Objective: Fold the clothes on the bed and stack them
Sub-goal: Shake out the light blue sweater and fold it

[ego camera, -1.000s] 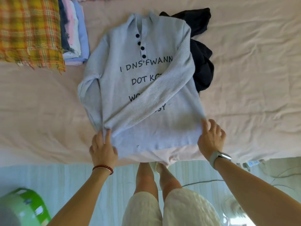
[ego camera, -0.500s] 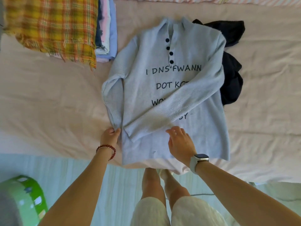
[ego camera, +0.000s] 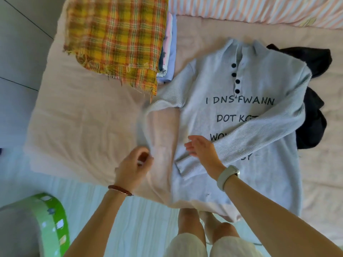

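Note:
A light grey knit sweater [ego camera: 241, 86] with dark buttons and black lettering lies face up on the pink bed [ego camera: 83, 117]. One sleeve [ego camera: 259, 130] is folded diagonally across its front. The other sleeve [ego camera: 148, 127] is blurred with motion, and my left hand [ego camera: 131, 167] pinches its cuff end beside the sweater's lower left edge. My right hand [ego camera: 202, 151] hovers with relaxed fingers over the folded sleeve's cuff, holding nothing. A stack of folded clothes [ego camera: 169, 52] sits at the back left of the sweater.
A yellow-orange plaid cloth [ego camera: 115, 38] lies on top of the stack. A crumpled black garment [ego camera: 311, 127] sticks out from under the sweater's right side. Striped bedding [ego camera: 259, 10] runs along the far edge. A green-rimmed object [ego camera: 50, 219] stands on the floor at the lower left.
My left hand has taken the loose sleeve's cuff and the sleeve is swinging. My right hand has left the hem's right corner, crossed to the middle and lifted off the fabric.

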The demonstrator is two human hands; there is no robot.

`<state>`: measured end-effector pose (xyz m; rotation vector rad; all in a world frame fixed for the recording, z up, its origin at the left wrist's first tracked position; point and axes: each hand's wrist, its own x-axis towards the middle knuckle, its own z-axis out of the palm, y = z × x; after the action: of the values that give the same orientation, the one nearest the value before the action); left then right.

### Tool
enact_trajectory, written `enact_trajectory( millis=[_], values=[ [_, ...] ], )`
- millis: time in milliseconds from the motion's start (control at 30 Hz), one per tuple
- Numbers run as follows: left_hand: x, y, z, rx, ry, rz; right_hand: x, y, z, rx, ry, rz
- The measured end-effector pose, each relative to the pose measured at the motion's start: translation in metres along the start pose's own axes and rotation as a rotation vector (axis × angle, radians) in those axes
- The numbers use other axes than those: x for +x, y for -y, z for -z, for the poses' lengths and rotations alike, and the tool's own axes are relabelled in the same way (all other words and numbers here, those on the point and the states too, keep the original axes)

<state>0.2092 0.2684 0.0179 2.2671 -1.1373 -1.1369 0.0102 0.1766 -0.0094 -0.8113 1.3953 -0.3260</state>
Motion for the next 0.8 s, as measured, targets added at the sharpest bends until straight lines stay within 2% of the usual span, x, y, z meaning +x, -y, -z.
enact_trajectory(
  millis=[33, 67, 100, 133, 200, 233, 267, 367, 433, 533, 600, 733, 800],
  values=[
    [-0.003, -0.004, -0.004, -0.053, 0.323, 0.034, 0.005, 0.004, -0.005, 0.067, -0.007, -0.049],
    [-0.004, -0.006, -0.009, -0.114, 0.521, 0.09, 0.009, 0.006, -0.009, 0.097, -0.02, -0.095],
    [-0.003, -0.006, -0.012, -0.167, 0.55, 0.134, 0.012, 0.007, -0.012, 0.094, -0.024, -0.131],
    [0.002, -0.004, -0.014, -0.218, 0.436, 0.17, 0.015, 0.007, -0.015, 0.051, -0.017, -0.153],
    [0.021, 0.005, -0.015, -0.186, 0.037, 0.223, 0.02, 0.006, -0.023, -0.088, 0.011, -0.148],
    [0.03, 0.009, -0.014, -0.133, -0.085, 0.25, 0.021, 0.005, -0.029, -0.157, 0.025, -0.127],
    [0.038, 0.014, -0.013, -0.126, -0.112, 0.291, 0.021, 0.005, -0.034, -0.224, 0.044, -0.096],
    [0.048, 0.016, -0.025, -0.3, 0.147, 0.362, 0.019, -0.002, -0.048, -0.445, 0.136, -0.013],
    [0.043, 0.013, -0.039, -0.261, 0.271, 0.32, 0.019, -0.009, -0.053, -0.547, 0.137, 0.022],
    [0.038, 0.011, -0.056, -0.252, 0.339, 0.31, 0.021, -0.013, -0.048, -0.389, 0.073, -0.004],
    [0.034, 0.011, -0.06, -0.249, 0.206, 0.332, 0.018, -0.015, -0.037, -0.264, 0.03, -0.012],
    [0.022, 0.005, -0.035, -0.18, -0.428, 0.338, 0.006, -0.018, -0.012, -0.169, -0.063, 0.036],
    [0.013, -0.007, -0.019, -0.094, -0.504, 0.193, 0.002, -0.014, -0.002, -0.113, -0.031, 0.023]
  ],
)
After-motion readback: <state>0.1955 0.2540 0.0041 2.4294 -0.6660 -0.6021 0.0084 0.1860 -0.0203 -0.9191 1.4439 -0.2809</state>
